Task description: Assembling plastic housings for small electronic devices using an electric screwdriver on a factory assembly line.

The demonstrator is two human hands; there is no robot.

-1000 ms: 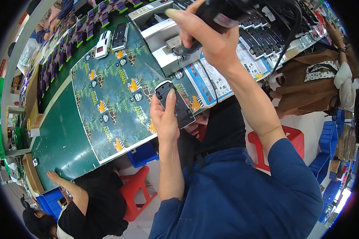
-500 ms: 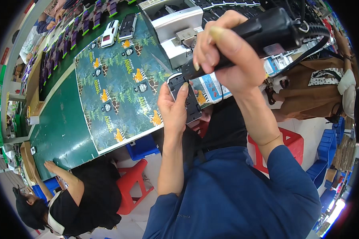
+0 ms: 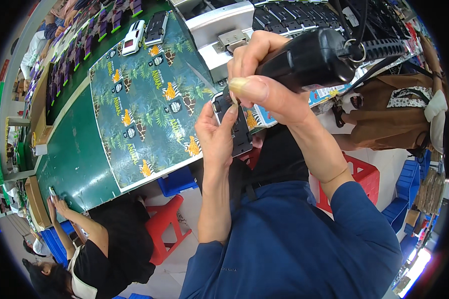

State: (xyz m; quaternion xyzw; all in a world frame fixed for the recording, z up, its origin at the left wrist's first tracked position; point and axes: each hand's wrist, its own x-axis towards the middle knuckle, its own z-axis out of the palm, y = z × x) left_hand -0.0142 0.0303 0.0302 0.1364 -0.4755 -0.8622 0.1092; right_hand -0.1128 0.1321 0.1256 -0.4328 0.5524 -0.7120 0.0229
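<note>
My right hand (image 3: 279, 97) is closed round a black electric screwdriver (image 3: 309, 60) with a cord at its rear end. Its front end points down at the end of a toy car (image 3: 242, 137), where my thumb hides the tip; whether it touches cannot be seen. My left hand (image 3: 215, 130) grips this car by its sides, black underside up, over the edge of the patterned mat (image 3: 154, 99). Farther off on the mat's far edge lie a white toy car (image 3: 133, 38) and another one with a black underside (image 3: 156, 27).
A grey metal fixture (image 3: 219, 25) stands just beyond my hands. Rows of black car undersides (image 3: 289, 17) lie behind it. At left, a co-worker's hands (image 3: 57, 205) rest on the green table (image 3: 80, 159). Red stools (image 3: 167, 229) and a blue bin (image 3: 177, 183) are below.
My right hand and the screwdriver have shifted slightly left, with the tool's rear swung toward me. My left hand still holds the car. The co-worker's hands have come together around a small white object.
</note>
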